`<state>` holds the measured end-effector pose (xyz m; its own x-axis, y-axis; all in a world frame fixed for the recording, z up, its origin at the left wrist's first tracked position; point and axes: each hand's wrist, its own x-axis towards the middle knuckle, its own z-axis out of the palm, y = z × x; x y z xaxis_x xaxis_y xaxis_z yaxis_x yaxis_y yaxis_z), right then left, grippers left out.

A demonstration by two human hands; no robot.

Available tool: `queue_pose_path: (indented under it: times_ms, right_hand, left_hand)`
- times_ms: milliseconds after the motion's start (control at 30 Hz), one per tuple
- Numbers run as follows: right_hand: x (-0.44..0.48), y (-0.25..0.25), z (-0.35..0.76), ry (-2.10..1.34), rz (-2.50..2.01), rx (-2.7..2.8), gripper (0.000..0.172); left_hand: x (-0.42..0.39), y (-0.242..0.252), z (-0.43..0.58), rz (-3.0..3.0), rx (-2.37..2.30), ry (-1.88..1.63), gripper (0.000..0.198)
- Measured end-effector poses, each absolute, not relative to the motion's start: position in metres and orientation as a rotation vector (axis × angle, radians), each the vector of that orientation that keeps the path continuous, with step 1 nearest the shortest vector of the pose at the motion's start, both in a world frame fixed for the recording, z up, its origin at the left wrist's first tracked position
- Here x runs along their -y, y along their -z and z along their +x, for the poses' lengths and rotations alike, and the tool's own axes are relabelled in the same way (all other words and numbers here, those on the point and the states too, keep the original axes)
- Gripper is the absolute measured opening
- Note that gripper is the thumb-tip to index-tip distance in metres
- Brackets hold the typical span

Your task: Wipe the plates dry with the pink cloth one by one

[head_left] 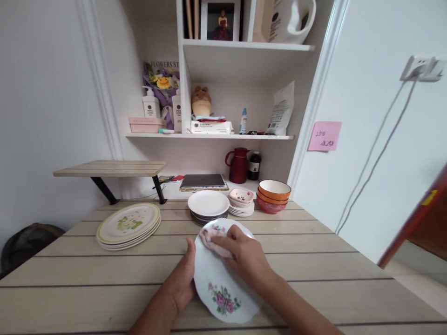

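Note:
A white oval plate (213, 274) with a wavy rim and pink flowers is tilted up in front of me. My left hand (184, 279) grips its left edge, the thumb along the rim and the other fingers hidden behind. On the plate's upper face, my right hand (244, 253) presses a pale pink cloth (216, 244) with closed fingers. Just beyond stands a stack of plates (208, 203), a white one on top of darker ones.
Flower-patterned plates (129, 223) are stacked at the left. Small dishes (241, 197) and stacked bowls (274, 190) stand at the back right. Behind are a closed laptop (203, 180), a red jug (239, 165) and a dark bottle (254, 166). A raised wooden shelf (108, 168) overhangs the table's back left.

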<state>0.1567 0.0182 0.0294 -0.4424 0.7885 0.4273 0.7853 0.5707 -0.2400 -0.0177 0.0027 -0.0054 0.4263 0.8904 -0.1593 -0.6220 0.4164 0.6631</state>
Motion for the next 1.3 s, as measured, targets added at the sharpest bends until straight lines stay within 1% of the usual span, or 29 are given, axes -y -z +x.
queue_pose_path:
  times_ms: [67,200,367,533,667,800,867,1033,1200,1300]
  right_hand:
    - [-0.027,-0.028,0.166,0.021,-1.335,2.243,0.053]
    - [-0.039,-0.028,0.189,0.014,-1.458,2.149,0.049]
    - [-0.035,-0.039,0.215,-0.139,-1.528,2.291,0.033]
    - [-0.018,-0.047,0.219,-0.335,-1.284,2.580,0.030]
    - [-0.005,-0.046,0.206,-0.512,-1.065,2.706,0.029]
    - [0.003,-0.039,0.188,-0.641,-0.909,2.702,0.033]
    - [0.005,-0.036,0.179,-0.605,-0.919,2.640,0.036]
    - [0.002,-0.032,0.163,-0.377,-1.050,2.492,0.041]
    - [-0.013,-0.032,0.170,-0.230,-1.192,2.341,0.047]
    - [-0.024,-0.031,0.185,-0.162,-1.317,2.260,0.044]
  left_hand:
    - [-0.001,0.004,-0.018,0.572,-0.561,-0.993,0.079]
    - [-0.001,0.003,-0.019,0.589,-0.583,-0.991,0.080]
    - [-0.006,0.011,-0.021,0.614,-0.629,-0.997,0.082]
    - [-0.007,0.015,-0.021,0.647,-0.606,-1.020,0.075]
    - [-0.008,0.018,-0.022,0.636,-0.584,-0.994,0.077]
    - [-0.009,0.017,-0.022,0.628,-0.540,-0.986,0.078]
    - [-0.008,0.014,-0.021,0.610,-0.526,-0.988,0.078]
    - [-0.005,0.007,-0.018,0.558,-0.519,-0.974,0.079]
    - [-0.003,0.002,-0.017,0.535,-0.580,-1.000,0.081]
    - [-0.002,0.000,-0.017,0.548,-0.587,-1.001,0.078]
